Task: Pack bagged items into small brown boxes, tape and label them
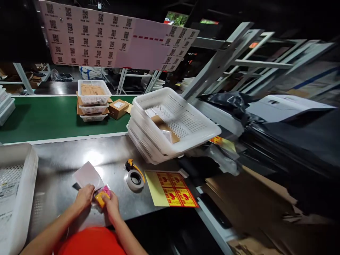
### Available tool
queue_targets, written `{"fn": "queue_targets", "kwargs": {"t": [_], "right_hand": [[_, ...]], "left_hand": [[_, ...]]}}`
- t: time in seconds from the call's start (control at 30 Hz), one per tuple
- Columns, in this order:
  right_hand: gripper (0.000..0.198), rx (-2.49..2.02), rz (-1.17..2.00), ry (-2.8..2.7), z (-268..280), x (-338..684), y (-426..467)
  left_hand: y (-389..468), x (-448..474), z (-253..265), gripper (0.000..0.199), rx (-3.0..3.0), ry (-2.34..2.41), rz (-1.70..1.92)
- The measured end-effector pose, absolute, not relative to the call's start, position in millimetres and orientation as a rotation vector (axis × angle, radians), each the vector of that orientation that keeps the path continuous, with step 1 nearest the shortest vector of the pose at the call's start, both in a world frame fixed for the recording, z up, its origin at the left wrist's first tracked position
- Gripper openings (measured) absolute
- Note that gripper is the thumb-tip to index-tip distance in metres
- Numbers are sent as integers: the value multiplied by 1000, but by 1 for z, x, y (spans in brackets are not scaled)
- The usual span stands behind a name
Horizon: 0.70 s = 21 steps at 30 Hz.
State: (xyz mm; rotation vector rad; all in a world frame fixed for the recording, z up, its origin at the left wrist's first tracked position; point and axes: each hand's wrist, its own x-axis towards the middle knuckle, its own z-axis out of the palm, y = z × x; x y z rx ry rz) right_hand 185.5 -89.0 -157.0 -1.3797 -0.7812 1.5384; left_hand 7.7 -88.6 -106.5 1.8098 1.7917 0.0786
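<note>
Close to my body, both hands hold a small yellow and pink packet [100, 199] in clear plastic above the steel table. My right hand [112, 204] is closed on its right side, thumb over the yellow part. My left hand [85, 197] is closed at its left edge. A flat whitish sheet or pouch [89, 175] extends beyond my left fingers; whether they grip it too I cannot tell. Right of my hands lie a roll of clear tape [130, 182] and a yellow-handled cutter [133, 165]. A sheet of red and yellow stickers [174, 188] lies further right.
Stacked white baskets [196, 122] tilt at centre right, cardboard and packets inside. Another white basket stack [28, 184] borders the left. Behind runs a green belt [47, 117] carrying small baskets [93, 100] and a carton [118, 108]. A code board [148, 46] hangs above; cardboard [247, 202] lies right.
</note>
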Motion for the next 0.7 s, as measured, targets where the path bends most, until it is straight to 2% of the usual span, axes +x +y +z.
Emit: {"fn": "queue_targets", "kwargs": {"t": [0.1, 0.23, 0.43, 0.7], "right_hand": [[45, -1366, 1530, -632, -157, 183, -85], [42, -1376, 1617, -575, -159, 181, -86], [33, -1399, 1686, -624, -159, 175, -84], [37, -1437, 1676, -754, -167, 172, -78]], "left_hand": [[-94, 7, -112, 31, 1783, 1764, -1], [-99, 11, -118, 38, 1713, 1812, -49], [-89, 17, -119, 29, 1633, 1897, 20], [-90, 9, -120, 34, 1567, 1948, 129]]}}
